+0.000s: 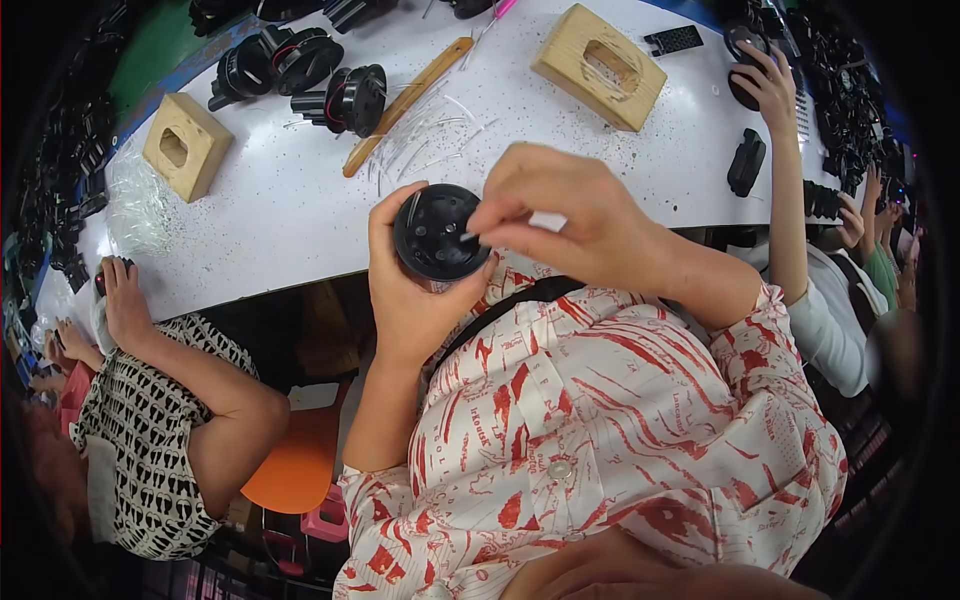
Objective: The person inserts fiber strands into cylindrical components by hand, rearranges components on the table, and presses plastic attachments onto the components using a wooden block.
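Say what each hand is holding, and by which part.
Left hand: round black part, by its outer side wall. Right hand: fingers pinched at its face; cannot tell what, if anything, they hold.

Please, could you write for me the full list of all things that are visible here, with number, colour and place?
Table: 1, white, under the parts
Round part: 1, black, in the left hand
Wooden blocks: 2, light brown, table left and right
Stick: 1, brown, between the blocks
Cylindrical units: 3 near the stick, black; more at top edge
Strips: uncountable, transparent, left and centre
Loose parts: many, black, right side and both edges
Pink object: 1, top edge
Seat: 1, orange, lower left
Other people: several, both sides
Left hand: 1, grip around round part
Right hand: 1, fingertips pinched over it
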A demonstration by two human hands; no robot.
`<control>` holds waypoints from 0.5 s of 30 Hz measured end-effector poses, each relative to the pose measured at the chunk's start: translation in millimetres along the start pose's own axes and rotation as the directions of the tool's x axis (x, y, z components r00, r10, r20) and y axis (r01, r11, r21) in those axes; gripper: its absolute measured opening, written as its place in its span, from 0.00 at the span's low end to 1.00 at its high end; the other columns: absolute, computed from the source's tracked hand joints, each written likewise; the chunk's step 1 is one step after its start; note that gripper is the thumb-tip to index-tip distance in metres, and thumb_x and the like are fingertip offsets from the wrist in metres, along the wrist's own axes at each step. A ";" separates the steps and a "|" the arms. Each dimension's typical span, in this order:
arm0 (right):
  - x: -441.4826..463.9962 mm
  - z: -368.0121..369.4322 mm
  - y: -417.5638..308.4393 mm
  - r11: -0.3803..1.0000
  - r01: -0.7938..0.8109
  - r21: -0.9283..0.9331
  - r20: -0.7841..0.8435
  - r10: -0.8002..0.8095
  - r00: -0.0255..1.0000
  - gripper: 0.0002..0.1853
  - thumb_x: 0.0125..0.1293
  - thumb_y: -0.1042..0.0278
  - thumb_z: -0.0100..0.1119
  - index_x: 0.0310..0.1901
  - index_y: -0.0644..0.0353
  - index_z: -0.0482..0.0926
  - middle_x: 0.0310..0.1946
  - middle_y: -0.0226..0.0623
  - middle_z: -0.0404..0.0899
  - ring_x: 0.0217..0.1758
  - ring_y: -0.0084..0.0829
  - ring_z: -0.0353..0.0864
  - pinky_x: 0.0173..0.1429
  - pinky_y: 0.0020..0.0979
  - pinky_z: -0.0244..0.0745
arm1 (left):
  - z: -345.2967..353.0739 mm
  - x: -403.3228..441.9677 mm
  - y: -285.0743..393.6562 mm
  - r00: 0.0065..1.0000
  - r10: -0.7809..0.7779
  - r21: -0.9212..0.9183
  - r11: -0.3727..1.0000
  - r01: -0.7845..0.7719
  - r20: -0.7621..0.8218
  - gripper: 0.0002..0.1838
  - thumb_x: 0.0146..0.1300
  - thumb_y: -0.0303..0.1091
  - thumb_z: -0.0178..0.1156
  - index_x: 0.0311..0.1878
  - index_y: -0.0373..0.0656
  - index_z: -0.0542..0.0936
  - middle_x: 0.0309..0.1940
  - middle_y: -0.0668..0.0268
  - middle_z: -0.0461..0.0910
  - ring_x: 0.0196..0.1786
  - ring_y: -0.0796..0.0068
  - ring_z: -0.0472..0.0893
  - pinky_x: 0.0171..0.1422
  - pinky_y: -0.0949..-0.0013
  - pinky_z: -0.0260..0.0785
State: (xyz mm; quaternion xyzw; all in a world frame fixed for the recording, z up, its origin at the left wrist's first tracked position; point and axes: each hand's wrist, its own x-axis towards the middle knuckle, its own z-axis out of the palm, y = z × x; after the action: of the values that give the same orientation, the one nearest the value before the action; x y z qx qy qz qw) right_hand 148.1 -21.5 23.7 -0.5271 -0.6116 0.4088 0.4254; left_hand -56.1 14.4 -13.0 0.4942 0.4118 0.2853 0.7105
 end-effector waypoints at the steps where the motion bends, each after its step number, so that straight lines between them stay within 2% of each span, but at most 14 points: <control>1: -3.8 1.6 -1.2 0.999 0.014 0.035 0.045 -0.015 0.999 0.06 0.64 0.78 0.69 0.42 0.64 0.83 0.39 0.39 0.81 0.40 0.34 0.84 0.44 0.34 0.80 | -0.3 -0.2 -1.4 1.000 0.001 0.031 1.000 -0.001 0.000 0.46 0.48 0.23 0.78 0.71 0.40 0.65 0.56 0.60 0.78 0.56 0.73 0.80 0.64 0.68 0.75; 7: -7.8 15.5 0.5 0.982 0.150 -0.111 0.047 -0.146 0.988 0.09 0.59 0.77 0.72 0.40 0.62 0.83 0.37 0.39 0.81 0.38 0.40 0.83 0.39 0.36 0.80 | 2.5 -2.4 6.0 1.000 -0.014 0.191 0.981 0.018 -0.026 0.47 0.46 0.26 0.81 0.71 0.41 0.67 0.58 0.60 0.76 0.58 0.71 0.80 0.63 0.67 0.74; 9: -8.7 17.5 -0.2 0.970 0.174 -0.171 0.060 -0.166 0.984 0.10 0.57 0.77 0.72 0.39 0.61 0.83 0.36 0.38 0.81 0.37 0.42 0.83 0.38 0.37 0.79 | 2.8 -1.9 5.1 0.998 0.020 0.311 0.950 -0.002 -0.055 0.47 0.44 0.27 0.81 0.70 0.41 0.69 0.59 0.59 0.73 0.59 0.68 0.79 0.64 0.65 0.74; 15: -10.6 18.9 -5.9 0.956 0.136 -0.261 0.074 -0.120 0.990 0.09 0.55 0.77 0.72 0.37 0.60 0.81 0.35 0.37 0.80 0.36 0.41 0.83 0.37 0.39 0.78 | 5.2 1.2 2.3 0.991 0.131 0.473 0.875 -0.101 -0.030 0.45 0.42 0.28 0.81 0.68 0.42 0.74 0.59 0.58 0.70 0.61 0.62 0.78 0.65 0.62 0.73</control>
State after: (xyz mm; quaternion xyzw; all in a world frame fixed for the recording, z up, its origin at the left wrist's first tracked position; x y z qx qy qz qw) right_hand 129.2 -33.7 22.7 -0.5267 -0.7056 0.3096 0.3589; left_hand -51.1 13.7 -10.4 0.6665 0.4597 0.2340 0.5382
